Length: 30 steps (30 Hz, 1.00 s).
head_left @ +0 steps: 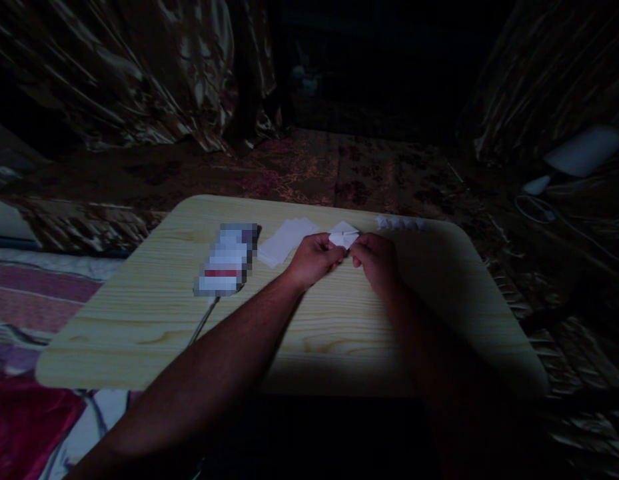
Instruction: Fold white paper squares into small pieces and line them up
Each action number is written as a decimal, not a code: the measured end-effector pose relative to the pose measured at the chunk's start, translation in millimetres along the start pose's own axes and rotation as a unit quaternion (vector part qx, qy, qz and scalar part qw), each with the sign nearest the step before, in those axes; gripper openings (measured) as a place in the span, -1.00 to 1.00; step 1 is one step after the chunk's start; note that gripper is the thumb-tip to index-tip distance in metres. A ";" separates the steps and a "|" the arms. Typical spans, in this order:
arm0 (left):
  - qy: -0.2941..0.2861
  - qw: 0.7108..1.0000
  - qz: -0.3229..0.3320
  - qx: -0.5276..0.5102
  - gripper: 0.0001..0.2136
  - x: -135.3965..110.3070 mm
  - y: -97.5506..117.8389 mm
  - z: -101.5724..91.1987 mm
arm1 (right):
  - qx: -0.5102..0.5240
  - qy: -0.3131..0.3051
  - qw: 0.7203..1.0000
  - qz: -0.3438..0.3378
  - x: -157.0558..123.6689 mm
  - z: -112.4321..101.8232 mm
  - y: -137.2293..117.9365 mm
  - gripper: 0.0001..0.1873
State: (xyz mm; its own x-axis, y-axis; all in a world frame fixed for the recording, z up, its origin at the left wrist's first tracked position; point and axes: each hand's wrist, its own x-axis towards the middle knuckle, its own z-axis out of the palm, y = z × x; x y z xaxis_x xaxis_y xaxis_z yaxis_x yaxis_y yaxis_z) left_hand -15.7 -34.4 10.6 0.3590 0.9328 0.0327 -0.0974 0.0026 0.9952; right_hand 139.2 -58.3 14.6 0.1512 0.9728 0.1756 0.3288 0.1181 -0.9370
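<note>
A small folded white paper piece [343,235] with creases meeting at its centre lies at the far middle of a light wooden table [154,313]. My left hand [315,259] pinches its near left edge with curled fingers. My right hand [373,259] pinches its near right corner the same way. Both hands meet just below the paper. A stack of flat white paper sheets [285,241] lies to the left of my left hand.
A blurred-out flat object [227,261] lies left of the sheets, with a thin cable [203,321] running toward the table's near edge. Several small white folded pieces [401,223] sit in a row at the far edge. Patterned fabric [309,167] surrounds the table; the room is dark.
</note>
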 end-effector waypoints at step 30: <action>-0.023 0.999 0.020 0.020 -0.78 1.1 -7.7 -1.9 | -0.013 0.012 1.000 0.009 -2.4 0.8 -4.1 -0.78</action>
State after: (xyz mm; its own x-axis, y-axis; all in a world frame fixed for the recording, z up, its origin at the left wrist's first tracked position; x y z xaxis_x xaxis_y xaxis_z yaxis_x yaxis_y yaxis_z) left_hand -16.4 -32.6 2.8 0.3983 0.9142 0.0756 -0.0762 -0.0492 0.9959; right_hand 136.7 -61.0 17.8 0.1797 0.9695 0.1666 0.3498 0.0953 -0.9319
